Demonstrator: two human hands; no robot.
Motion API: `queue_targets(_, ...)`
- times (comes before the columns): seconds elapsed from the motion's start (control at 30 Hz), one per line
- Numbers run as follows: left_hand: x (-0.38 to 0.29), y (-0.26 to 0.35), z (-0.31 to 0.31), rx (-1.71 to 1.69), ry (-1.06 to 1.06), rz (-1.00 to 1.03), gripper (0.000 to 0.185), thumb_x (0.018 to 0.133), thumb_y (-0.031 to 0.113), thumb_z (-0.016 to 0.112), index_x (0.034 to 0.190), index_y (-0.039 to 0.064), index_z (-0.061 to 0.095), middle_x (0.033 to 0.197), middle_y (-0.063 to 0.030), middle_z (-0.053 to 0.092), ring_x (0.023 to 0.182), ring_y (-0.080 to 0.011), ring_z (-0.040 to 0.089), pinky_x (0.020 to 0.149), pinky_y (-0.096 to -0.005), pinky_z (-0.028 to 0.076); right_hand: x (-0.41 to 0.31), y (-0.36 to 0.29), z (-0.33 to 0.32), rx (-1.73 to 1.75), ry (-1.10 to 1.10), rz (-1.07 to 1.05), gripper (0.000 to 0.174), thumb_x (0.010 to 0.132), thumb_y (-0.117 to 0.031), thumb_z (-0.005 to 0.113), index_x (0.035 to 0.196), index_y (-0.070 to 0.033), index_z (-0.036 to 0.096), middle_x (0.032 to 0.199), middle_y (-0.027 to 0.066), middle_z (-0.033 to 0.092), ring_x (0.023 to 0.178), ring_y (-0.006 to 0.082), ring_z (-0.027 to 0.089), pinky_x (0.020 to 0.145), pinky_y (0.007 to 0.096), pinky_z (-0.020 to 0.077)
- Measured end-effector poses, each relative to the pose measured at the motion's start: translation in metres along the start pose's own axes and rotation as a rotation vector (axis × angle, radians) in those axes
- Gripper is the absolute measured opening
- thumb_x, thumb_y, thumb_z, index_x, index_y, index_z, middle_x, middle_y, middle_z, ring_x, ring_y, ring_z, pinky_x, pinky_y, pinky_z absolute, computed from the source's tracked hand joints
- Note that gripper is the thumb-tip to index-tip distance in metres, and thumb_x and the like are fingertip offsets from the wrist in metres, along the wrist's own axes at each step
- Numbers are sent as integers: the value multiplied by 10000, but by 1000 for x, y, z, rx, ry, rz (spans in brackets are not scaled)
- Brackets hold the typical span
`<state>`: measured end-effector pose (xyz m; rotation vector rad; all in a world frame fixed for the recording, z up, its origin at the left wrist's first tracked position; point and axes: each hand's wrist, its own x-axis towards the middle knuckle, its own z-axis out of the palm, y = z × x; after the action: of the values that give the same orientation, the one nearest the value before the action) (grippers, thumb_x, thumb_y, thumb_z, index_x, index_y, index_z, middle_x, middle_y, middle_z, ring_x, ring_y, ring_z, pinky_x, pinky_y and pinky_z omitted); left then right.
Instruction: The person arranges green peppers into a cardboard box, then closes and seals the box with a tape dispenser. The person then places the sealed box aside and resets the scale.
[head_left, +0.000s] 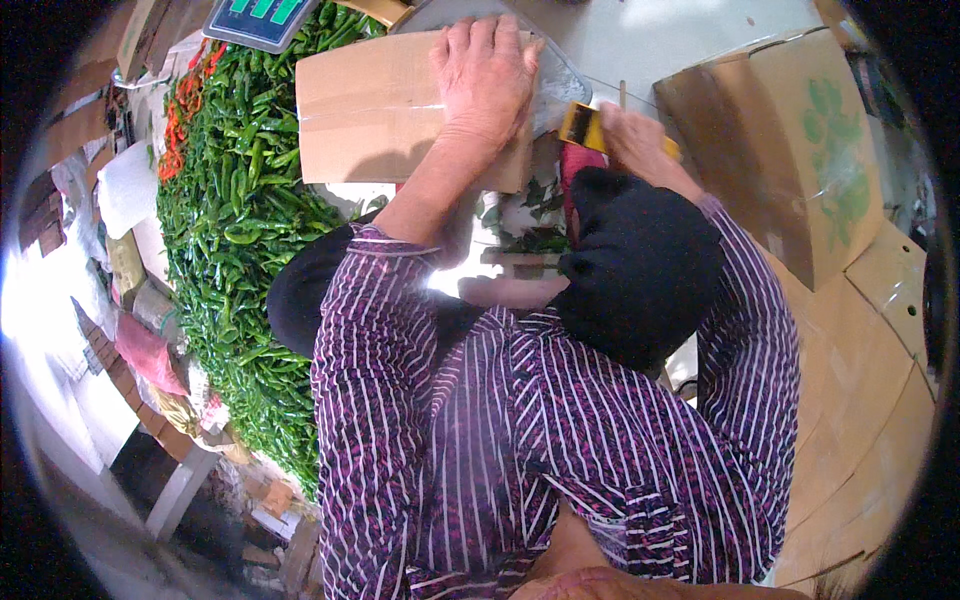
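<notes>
My left hand (487, 82) lies palm down, fingers spread, on the top of a closed cardboard box (367, 112). A strip of clear tape appears to run along the seam of that box. Just right of the box, my right hand (637, 142) grips a yellow tool with a black part (582, 126), which looks like a tape dispenser; motion blur hides its detail. Under the box, a metal scale platform (566, 71) shows at its right corner. The scale's display (259, 21), with lit green digits, stands beyond the box at the upper left.
A large heap of green chili peppers (240, 217) spreads along my left, with red chili peppers (180, 112) at its far edge. To my right stands another cardboard box (780, 142) with green print. Flat cardboard sheets (847, 375) lie behind it. My knees (645, 255) flank the low middle.
</notes>
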<state>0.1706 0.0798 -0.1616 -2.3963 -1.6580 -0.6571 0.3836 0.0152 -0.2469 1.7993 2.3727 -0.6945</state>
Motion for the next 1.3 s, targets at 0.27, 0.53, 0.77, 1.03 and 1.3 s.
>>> queue_targets(0.27,8,14,0,-73,-50,-17,470,865,381,648,1215,76,574,1191,-100,583,1180,-301,489,1025,-487,348,40,-21,30,-773,365,-354,243,850,-156,579,1053,-44,654,924,159,626,854,331,621,653,520,519)
queue_targets(0.53,10,-6,-19,-243,122,-22,442,937,213,555,1323,9,486,1331,-282,476,1174,-428,500,988,-517,415,-4,65,6,245,-230,227,584,685,-382,770,1068,11,571,965,267,668,907,406,662,766,487,521)
queue_targets(0.77,-16,-191,-54,54,-298,-842,750,961,638,353,1211,-22,606,1325,-279,535,1236,-423,501,1054,-520,370,-42,104,74,519,-283,434,826,644,-545,797,1228,-9,568,1158,237,645,1028,376,640,871,465,498)
queue_targets(1.03,-24,-138,-57,-38,-587,-819,948,903,780,277,1212,-64,582,1161,-347,613,1141,-483,576,997,-514,429,0,51,51,1206,157,312,750,913,-595,551,1392,-26,449,1226,207,612,1127,321,592,963,453,472)
queue_targets(1.3,-18,-90,-48,-1485,-474,-1054,749,959,615,459,1447,49,415,1373,-135,547,1190,-228,576,1014,-350,460,6,38,4,1111,553,76,527,1021,-381,462,1427,-50,402,1258,121,570,1081,219,590,925,353,490)
